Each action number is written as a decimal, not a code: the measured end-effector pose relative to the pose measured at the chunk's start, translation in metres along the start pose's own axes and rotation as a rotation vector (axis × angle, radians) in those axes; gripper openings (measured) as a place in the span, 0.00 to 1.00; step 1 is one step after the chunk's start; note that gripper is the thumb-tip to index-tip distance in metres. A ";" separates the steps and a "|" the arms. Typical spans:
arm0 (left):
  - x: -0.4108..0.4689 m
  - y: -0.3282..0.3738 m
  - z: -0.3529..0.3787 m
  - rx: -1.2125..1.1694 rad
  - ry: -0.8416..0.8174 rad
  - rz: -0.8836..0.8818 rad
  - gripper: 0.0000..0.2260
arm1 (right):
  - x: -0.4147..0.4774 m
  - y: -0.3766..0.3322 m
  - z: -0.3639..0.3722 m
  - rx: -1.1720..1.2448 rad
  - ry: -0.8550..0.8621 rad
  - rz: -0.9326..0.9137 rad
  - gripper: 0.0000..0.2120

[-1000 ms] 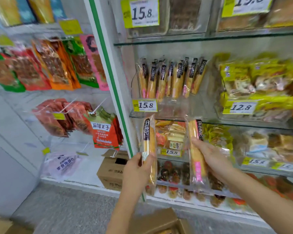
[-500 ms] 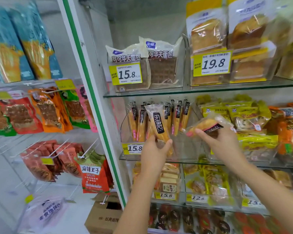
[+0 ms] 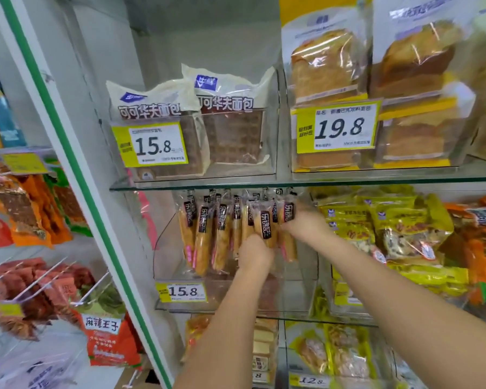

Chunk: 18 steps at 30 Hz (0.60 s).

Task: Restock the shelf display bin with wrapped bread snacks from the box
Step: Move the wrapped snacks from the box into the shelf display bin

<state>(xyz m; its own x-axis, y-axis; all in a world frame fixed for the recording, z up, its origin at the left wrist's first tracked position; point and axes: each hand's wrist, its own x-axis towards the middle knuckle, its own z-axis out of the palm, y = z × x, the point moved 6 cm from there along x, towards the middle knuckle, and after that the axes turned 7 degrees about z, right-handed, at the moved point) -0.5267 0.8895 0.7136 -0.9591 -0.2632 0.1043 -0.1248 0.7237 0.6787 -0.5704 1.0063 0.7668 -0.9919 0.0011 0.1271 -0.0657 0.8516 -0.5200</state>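
A clear plastic display bin [image 3: 163,248] sits on the middle glass shelf and holds several long wrapped bread sticks [image 3: 202,237] standing upright, each with a black label. My left hand [image 3: 254,252] reaches into the bin and grips one wrapped bread stick [image 3: 265,224] near its lower half. My right hand [image 3: 303,221] is inside the bin at the right end of the row, fingers closed on another wrapped bread stick [image 3: 289,217]. The supply box is out of view.
A glass shelf [image 3: 264,182] hangs just above the bin, carrying bagged waffle bread [image 3: 227,119] and sliced loaves [image 3: 415,80]. Yellow snack packs [image 3: 382,228] fill the neighbouring bin on the right. A white and green shelf post [image 3: 76,175] stands on the left, with hanging snack bags [image 3: 26,203] beyond it.
Both hands have risen from below the shelf and pushed into the bin, carrying one bread stick each. The view has tilted upward and closer to the shelf.
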 end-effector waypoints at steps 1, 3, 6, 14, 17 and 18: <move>0.007 0.001 0.003 0.014 0.000 -0.003 0.10 | 0.009 -0.004 -0.001 0.002 -0.009 0.021 0.19; 0.019 0.002 0.008 0.040 -0.012 -0.014 0.11 | 0.022 -0.006 -0.001 -0.010 -0.026 0.096 0.21; 0.032 0.001 0.014 0.048 -0.081 -0.058 0.11 | 0.038 -0.008 -0.002 -0.068 -0.047 0.078 0.27; 0.059 0.002 0.021 0.047 -0.080 -0.057 0.09 | 0.067 -0.018 0.003 -0.230 -0.270 -0.027 0.27; 0.063 0.003 0.024 0.071 -0.073 -0.035 0.10 | 0.074 -0.017 0.008 -0.341 -0.347 -0.014 0.28; 0.064 0.003 0.026 0.085 -0.073 -0.033 0.09 | 0.076 -0.017 0.009 -0.363 -0.374 -0.011 0.27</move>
<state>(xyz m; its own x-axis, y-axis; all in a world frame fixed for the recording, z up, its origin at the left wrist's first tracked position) -0.5953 0.8910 0.7033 -0.9696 -0.2431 0.0273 -0.1752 0.7678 0.6163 -0.6451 0.9868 0.7776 -0.9667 -0.1397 -0.2142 -0.1001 0.9774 -0.1860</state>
